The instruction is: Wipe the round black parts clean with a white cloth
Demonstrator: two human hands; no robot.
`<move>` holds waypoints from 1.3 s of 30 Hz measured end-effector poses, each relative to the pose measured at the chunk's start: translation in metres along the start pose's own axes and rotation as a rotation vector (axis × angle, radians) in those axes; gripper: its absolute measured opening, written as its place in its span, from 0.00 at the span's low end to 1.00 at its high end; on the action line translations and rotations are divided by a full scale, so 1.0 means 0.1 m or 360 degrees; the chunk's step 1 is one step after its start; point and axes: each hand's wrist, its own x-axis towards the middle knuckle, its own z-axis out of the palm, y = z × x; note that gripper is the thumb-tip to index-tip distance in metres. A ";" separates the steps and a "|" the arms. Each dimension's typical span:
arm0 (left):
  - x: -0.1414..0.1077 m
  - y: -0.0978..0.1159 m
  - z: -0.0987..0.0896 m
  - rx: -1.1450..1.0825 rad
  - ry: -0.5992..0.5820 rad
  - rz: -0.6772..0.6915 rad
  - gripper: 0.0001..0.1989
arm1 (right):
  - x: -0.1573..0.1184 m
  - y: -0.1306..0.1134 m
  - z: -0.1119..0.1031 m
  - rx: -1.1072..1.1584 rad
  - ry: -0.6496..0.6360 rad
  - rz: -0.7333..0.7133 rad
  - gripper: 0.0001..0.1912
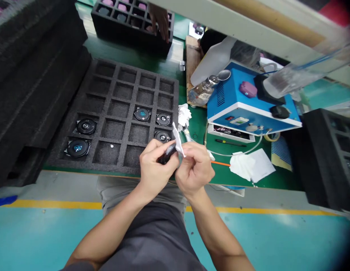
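My left hand (pixel 155 165) is closed around a dark round watch-like part (pixel 168 153), holding it above the front of a black foam tray (pixel 87 165). Pinched in my right hand (pixel 195 165) is a white wipe (pixel 178 141), which stands up against the edge of that part. Fingers hide much of the part. Several similar round parts sit in the tray's compartments: two at the left, one of them a dark round part (pixel 78 148), and others nearer my hands, such as a round part (pixel 142 114) with a blue-green centre.
Stacked black foam trays (pixel 30 94) rise at the left. Right of the tray stand a blue machine (pixel 248 101), a glass bottle (pixel 201 92) and white wipes (pixel 252 165). At the back, another person's hand (pixel 160 20) reaches over a foam box (pixel 129 35).
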 end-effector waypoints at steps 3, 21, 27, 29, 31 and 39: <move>0.00 0.00 -0.01 0.0025 -0.0068 -0.0048 0.07 | 0.03 0.01 -0.04 0.0000 -0.0084 -0.0076 0.10; 0.08 -0.03 -0.07 -0.0488 0.0001 -0.0339 0.12 | 0.19 -0.01 -0.27 0.1031 0.0336 0.1479 0.11; 0.06 -0.01 -0.10 -0.0386 -0.0034 -0.0213 0.08 | 0.05 -0.16 -0.19 0.0589 0.0310 0.1068 0.04; 0.07 0.02 -0.10 -0.0383 -0.0043 -0.0165 0.06 | 0.04 -0.20 -0.17 0.0505 0.0248 0.0943 0.02; 0.08 0.04 -0.10 -0.0383 -0.0042 -0.0122 0.06 | 0.03 -0.20 -0.16 0.0452 0.0204 0.0832 0.02; 0.06 0.06 -0.07 -0.0367 -0.0011 -0.0062 0.08 | -0.01 -0.13 -0.10 0.0316 0.0131 0.0529 0.08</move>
